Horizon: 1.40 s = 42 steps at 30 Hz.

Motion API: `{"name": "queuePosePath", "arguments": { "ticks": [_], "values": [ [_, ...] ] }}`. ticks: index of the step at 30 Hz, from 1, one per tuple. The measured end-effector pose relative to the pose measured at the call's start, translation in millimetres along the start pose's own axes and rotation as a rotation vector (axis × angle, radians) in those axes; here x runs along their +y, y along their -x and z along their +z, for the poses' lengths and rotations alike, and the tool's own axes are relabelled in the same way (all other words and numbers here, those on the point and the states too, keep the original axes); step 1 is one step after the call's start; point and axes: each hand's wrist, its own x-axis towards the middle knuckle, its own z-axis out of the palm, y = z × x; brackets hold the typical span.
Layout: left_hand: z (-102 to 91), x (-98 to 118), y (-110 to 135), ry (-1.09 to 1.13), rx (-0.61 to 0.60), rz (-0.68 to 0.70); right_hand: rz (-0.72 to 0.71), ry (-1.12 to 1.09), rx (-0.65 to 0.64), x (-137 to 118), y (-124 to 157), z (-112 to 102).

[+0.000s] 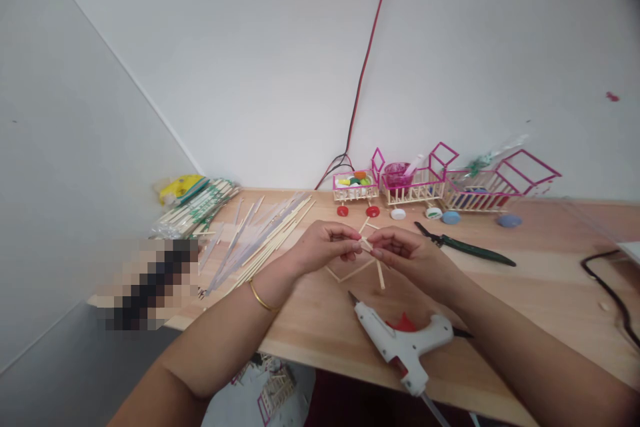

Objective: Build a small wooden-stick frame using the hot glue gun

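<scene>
My left hand (333,243) and my right hand (405,250) meet above the middle of the table, fingertips pinched together. Between them is a thin wooden stick (367,245), which both hands grip; its ends are partly covered by my fingers. Below and around the hands shows a small frame of pale sticks (353,271), with one short piece slanting down at its right side. Whether the held stick is joined to that frame, I cannot tell. A white hot glue gun (400,340) with a red trigger lies just in front of my hands, its nozzle towards them.
Loose wooden sticks (273,243) spread to the left, beside bagged sticks (200,207). Small stick carts (415,187) with bottle-cap wheels line the wall. Green-handled pruning shears (465,247) lie right of my hands. A black cable (607,287) runs at the far right.
</scene>
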Motion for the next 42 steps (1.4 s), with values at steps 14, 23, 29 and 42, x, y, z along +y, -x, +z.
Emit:
{"name": "queuePosePath", "arguments": {
  "ticks": [14,23,29,42],
  "values": [
    [5.6,1.5,0.0,0.021,0.009,0.001,-0.018,0.077,0.007,-4.6,1.2,1.4],
    [4.5,-1.5,-1.4,0.027,0.017,-0.029,0.002,0.047,0.031,-2.7,-0.2,1.5],
    [3.5,-0.5,-1.0,-0.044,0.021,-0.001,0.018,0.058,0.037,-3.2,-0.4,1.4],
    [3.2,-1.6,-0.7,0.010,-0.010,0.008,-0.012,0.068,0.003,-6.2,1.1,5.4]
  ]
}}
